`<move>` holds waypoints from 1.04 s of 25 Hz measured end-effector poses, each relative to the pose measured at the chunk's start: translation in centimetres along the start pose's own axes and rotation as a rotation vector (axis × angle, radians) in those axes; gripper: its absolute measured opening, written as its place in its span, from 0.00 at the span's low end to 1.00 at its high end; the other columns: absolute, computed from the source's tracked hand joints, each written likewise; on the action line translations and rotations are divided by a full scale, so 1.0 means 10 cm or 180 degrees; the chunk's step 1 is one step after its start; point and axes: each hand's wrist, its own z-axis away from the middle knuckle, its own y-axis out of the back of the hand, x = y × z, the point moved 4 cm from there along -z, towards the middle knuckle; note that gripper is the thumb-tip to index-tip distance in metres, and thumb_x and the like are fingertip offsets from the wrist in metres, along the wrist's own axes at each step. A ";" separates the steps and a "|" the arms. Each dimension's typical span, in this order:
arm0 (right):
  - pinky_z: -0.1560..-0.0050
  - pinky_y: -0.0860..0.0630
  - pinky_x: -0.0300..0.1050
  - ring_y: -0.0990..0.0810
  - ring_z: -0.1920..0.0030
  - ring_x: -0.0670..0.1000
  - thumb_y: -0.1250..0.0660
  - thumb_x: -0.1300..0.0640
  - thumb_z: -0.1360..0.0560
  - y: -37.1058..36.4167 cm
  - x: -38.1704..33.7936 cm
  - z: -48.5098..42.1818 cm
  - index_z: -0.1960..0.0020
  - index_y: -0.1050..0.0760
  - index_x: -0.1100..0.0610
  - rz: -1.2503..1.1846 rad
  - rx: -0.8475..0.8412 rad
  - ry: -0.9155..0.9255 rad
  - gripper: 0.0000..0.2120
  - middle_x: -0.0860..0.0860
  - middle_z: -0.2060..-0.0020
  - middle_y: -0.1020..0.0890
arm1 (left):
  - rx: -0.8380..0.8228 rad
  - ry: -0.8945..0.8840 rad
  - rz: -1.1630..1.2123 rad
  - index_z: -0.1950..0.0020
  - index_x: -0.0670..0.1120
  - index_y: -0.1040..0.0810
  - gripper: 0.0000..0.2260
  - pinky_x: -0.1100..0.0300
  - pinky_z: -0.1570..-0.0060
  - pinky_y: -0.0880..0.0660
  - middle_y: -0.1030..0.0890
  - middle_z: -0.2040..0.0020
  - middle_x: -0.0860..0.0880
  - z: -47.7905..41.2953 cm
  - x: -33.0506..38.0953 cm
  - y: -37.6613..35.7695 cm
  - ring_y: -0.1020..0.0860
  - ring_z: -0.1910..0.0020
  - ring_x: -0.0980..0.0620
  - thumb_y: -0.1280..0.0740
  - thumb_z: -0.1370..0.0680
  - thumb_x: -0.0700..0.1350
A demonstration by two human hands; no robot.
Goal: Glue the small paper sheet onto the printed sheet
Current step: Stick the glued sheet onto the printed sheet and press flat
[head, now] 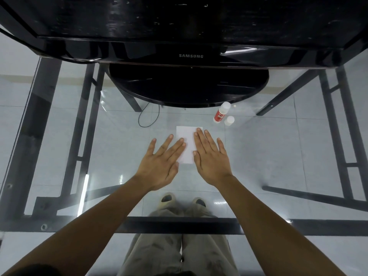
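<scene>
A white paper sheet (188,144) lies flat on the glass table (278,156) in front of me. My left hand (161,164) lies flat with straight fingers, its fingertips pressing the sheet's left edge. Flat as well, my right hand (211,156) covers the sheet's right edge. I cannot tell whether one sheet or two lie under my hands; no print shows. A glue stick (221,114) with a red label lies beyond the sheet to the right, its white cap (229,120) beside it.
A black Samsung monitor (191,55) with a round stand (189,86) rises at the back of the table. Black metal frame bars (179,226) run under the glass. A thin cable (148,116) loops near the stand.
</scene>
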 end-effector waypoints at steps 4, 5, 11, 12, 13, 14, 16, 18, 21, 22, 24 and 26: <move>0.30 0.66 0.49 0.66 0.29 0.46 0.58 0.47 0.20 0.01 0.00 0.00 0.25 0.60 0.53 -0.0096 0.0037 -0.0006 0.26 0.49 0.24 0.55 | 0.0051 0.0334 0.0144 0.28 0.51 0.68 0.25 0.45 0.33 0.69 0.62 0.26 0.53 -0.07 -0.06 0.08 0.68 0.28 0.50 0.64 0.23 0.55; 0.30 0.67 0.48 0.67 0.29 0.45 0.58 0.47 0.20 0.01 0.00 0.00 0.25 0.61 0.53 -0.0066 0.0029 -0.0002 0.26 0.49 0.24 0.55 | 0.0038 0.0157 0.0083 0.27 0.50 0.65 0.25 0.43 0.33 0.67 0.62 0.26 0.53 -0.07 0.02 0.06 0.66 0.27 0.49 0.63 0.22 0.55; 0.30 0.66 0.49 0.62 0.26 0.49 0.61 0.45 0.21 0.02 -0.01 -0.01 0.25 0.61 0.53 0.0001 -0.0071 0.0010 0.27 0.49 0.24 0.56 | 0.0035 0.0433 0.0278 0.29 0.53 0.71 0.24 0.44 0.33 0.68 0.65 0.27 0.57 -0.17 -0.14 0.08 0.70 0.29 0.51 0.67 0.24 0.55; 0.30 0.67 0.49 0.63 0.26 0.49 0.61 0.45 0.21 0.02 -0.01 0.00 0.25 0.62 0.53 -0.0021 -0.0078 0.0013 0.27 0.49 0.24 0.56 | 0.0058 0.0440 0.0313 0.29 0.53 0.70 0.24 0.44 0.33 0.67 0.64 0.27 0.56 -0.19 -0.11 0.10 0.69 0.29 0.51 0.66 0.24 0.54; 0.30 0.67 0.49 0.64 0.27 0.48 0.60 0.46 0.20 0.02 -0.01 0.01 0.25 0.62 0.53 -0.0039 -0.0070 0.0015 0.27 0.49 0.24 0.56 | 0.0061 0.0324 0.0291 0.28 0.52 0.68 0.25 0.43 0.32 0.67 0.63 0.26 0.55 -0.19 -0.05 0.10 0.68 0.28 0.50 0.65 0.23 0.54; 0.30 0.67 0.48 0.66 0.28 0.47 0.59 0.46 0.20 0.02 0.00 0.01 0.25 0.62 0.53 -0.0050 -0.0055 0.0011 0.26 0.49 0.24 0.57 | 0.0044 0.0141 0.0216 0.27 0.51 0.66 0.25 0.43 0.32 0.66 0.62 0.26 0.55 -0.19 0.03 0.08 0.67 0.27 0.50 0.65 0.23 0.54; 0.30 0.67 0.49 0.66 0.28 0.47 0.59 0.46 0.20 0.02 0.00 0.01 0.25 0.62 0.53 -0.0051 -0.0071 0.0011 0.26 0.49 0.24 0.57 | 0.0012 0.0000 0.0142 0.27 0.52 0.66 0.25 0.42 0.33 0.67 0.62 0.26 0.56 -0.22 0.06 0.06 0.66 0.27 0.49 0.65 0.23 0.54; 0.30 0.67 0.49 0.63 0.26 0.49 0.60 0.46 0.20 0.02 -0.01 0.00 0.25 0.61 0.53 -0.0041 -0.0074 0.0011 0.27 0.49 0.24 0.56 | -0.0010 0.0364 0.0292 0.29 0.54 0.68 0.24 0.42 0.32 0.66 0.64 0.27 0.58 -0.33 -0.11 0.08 0.68 0.29 0.50 0.66 0.23 0.54; 0.30 0.67 0.49 0.60 0.25 0.50 0.60 0.46 0.20 0.03 -0.01 0.00 0.25 0.61 0.53 -0.0066 -0.0082 0.0008 0.27 0.49 0.24 0.55 | 0.0008 0.0559 0.0481 0.29 0.54 0.68 0.23 0.43 0.31 0.64 0.62 0.27 0.57 -0.38 -0.17 0.10 0.68 0.29 0.52 0.65 0.22 0.56; 0.30 0.67 0.49 0.60 0.25 0.50 0.60 0.46 0.20 0.03 -0.01 0.00 0.25 0.62 0.53 -0.0070 -0.0068 -0.0005 0.27 0.49 0.24 0.56 | 0.0024 0.0474 0.0445 0.29 0.53 0.68 0.23 0.44 0.31 0.64 0.62 0.27 0.56 -0.34 -0.12 0.08 0.68 0.29 0.52 0.66 0.22 0.56; 0.30 0.67 0.49 0.61 0.25 0.50 0.60 0.46 0.20 0.03 -0.01 0.00 0.25 0.62 0.53 -0.0030 -0.0070 -0.0024 0.27 0.49 0.24 0.56 | 0.0031 0.0358 0.0351 0.29 0.53 0.68 0.24 0.43 0.31 0.62 0.62 0.27 0.56 -0.24 -0.01 0.01 0.67 0.28 0.52 0.67 0.22 0.57; 0.30 0.66 0.49 0.61 0.25 0.50 0.60 0.45 0.20 0.02 -0.01 0.00 0.26 0.63 0.53 -0.0009 -0.0101 0.0001 0.27 0.50 0.24 0.57 | 0.0037 0.0431 0.0351 0.29 0.53 0.69 0.23 0.43 0.31 0.61 0.62 0.27 0.56 -0.18 0.02 -0.03 0.67 0.28 0.52 0.67 0.22 0.57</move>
